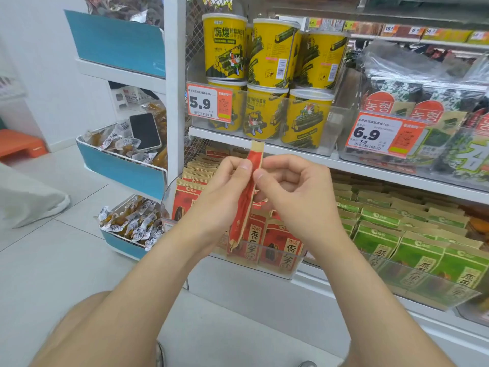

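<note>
Head view. White shelving (pixel 174 75) fills the right and centre of the frame. A blue-fronted side rack (pixel 119 41) is fixed to its left post.

On the lower right shelf, green packets (pixel 412 250) are stacked in rows. Seaweed packs (pixel 436 107) with Korean lettering are seen at the upper right. Yellow cans (pixel 225 46) printed "嗨爆" are stacked two high at the upper centre.

Both forearms enter from the bottom edge. The left hand (pixel 219 197) and right hand (pixel 296 192) are raised at mid-frame, close together. A red packet (pixel 244 210) is held edge-on between them, nearly upright, its top tilted slightly right. It is pinched near its upper part by the left thumb and fingers and by the right thumb and forefinger. Its tan top strip stands above both hands, and its lower end hangs below the left palm.

Directly behind it, a clear bin (pixel 277 271) of matching red packets (pixel 280 245) marked "洽洽" is partly hidden by the hands.

A dark phone (pixel 145 131) lies face up on wrapped snacks (pixel 113 141) in the rack's middle basket.

Two price tags are noted: "5.9" (pixel 209 103) under the cans, and "6.9" (pixel 381 135), with "7.5" beneath, at the right.
</note>
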A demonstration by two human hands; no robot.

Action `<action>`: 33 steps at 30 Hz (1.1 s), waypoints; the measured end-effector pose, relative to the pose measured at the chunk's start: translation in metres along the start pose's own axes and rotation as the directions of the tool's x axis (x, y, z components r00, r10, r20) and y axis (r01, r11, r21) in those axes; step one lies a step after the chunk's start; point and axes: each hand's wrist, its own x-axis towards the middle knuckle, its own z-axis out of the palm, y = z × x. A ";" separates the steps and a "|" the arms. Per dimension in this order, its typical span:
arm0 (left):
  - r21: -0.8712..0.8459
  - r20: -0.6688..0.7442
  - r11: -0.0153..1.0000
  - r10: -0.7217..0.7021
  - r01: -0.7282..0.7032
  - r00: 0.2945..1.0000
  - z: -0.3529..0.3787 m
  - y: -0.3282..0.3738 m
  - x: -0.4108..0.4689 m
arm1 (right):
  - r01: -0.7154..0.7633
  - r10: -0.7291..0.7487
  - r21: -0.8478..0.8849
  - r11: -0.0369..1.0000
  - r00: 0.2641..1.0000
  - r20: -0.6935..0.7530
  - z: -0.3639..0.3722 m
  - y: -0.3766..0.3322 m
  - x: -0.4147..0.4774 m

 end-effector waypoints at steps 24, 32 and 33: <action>0.019 -0.057 0.990 0.138 -0.137 0.989 -0.008 0.008 -0.002 | -0.101 0.113 -0.120 0.988 0.988 0.105 -0.006 0.011 0.005; 0.068 0.099 0.980 0.179 -0.186 0.979 -0.014 0.004 -0.003 | -0.166 0.176 -0.088 0.982 0.977 0.118 -0.018 0.017 0.009; 0.067 0.115 0.979 0.182 -0.190 0.977 -0.016 0.004 -0.003 | -0.172 0.181 -0.077 0.982 0.974 0.137 -0.021 0.017 0.010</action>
